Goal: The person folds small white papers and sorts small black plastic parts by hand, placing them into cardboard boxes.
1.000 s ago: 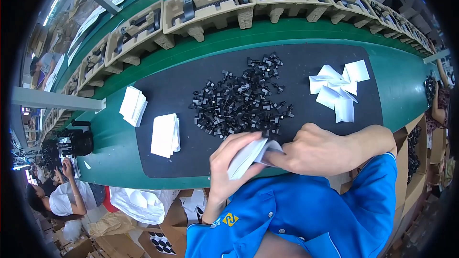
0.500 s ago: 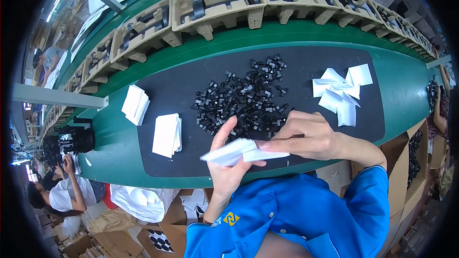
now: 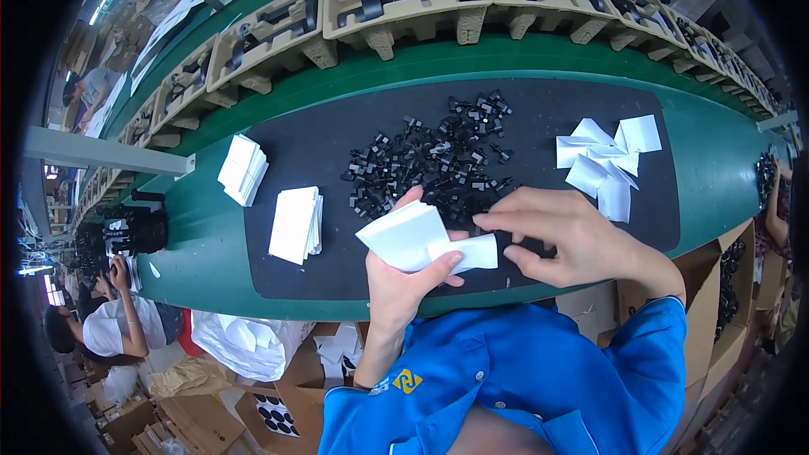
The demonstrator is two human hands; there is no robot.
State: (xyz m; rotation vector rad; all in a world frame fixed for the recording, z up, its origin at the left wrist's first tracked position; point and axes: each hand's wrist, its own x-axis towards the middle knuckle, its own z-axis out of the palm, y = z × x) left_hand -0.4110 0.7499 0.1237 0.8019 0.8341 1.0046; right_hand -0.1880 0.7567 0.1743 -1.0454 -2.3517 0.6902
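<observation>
My left hand (image 3: 394, 293) is closed around a wad of white folded paper sheets (image 3: 404, 236), thumb on top and fingers beneath. One sheet's end sticks out to the right of the wad. My right hand (image 3: 573, 236) hovers just right of that end, thumb and forefinger apart with nothing between them. Beyond both hands lies a heap of small black plastic parts (image 3: 430, 164) on the dark mat (image 3: 337, 282). Two stacks of white folded paper, one on the mat (image 3: 295, 226) and one at its left edge (image 3: 243, 170), are to the left. Several loose folded papers (image 3: 607, 160) overlap at the right.
Moulded brown pulp trays (image 3: 404, 13) with black parts line the far side of the green bench (image 3: 206, 265). A metal post (image 3: 109, 152) juts in at left. Cardboard boxes (image 3: 712, 320) stand below the bench. A co-worker (image 3: 118, 324) sits at far left.
My right hand has let go of the paper and moved slightly right, its fingers opening. The wad in my left hand has tilted so its flat face shows more.
</observation>
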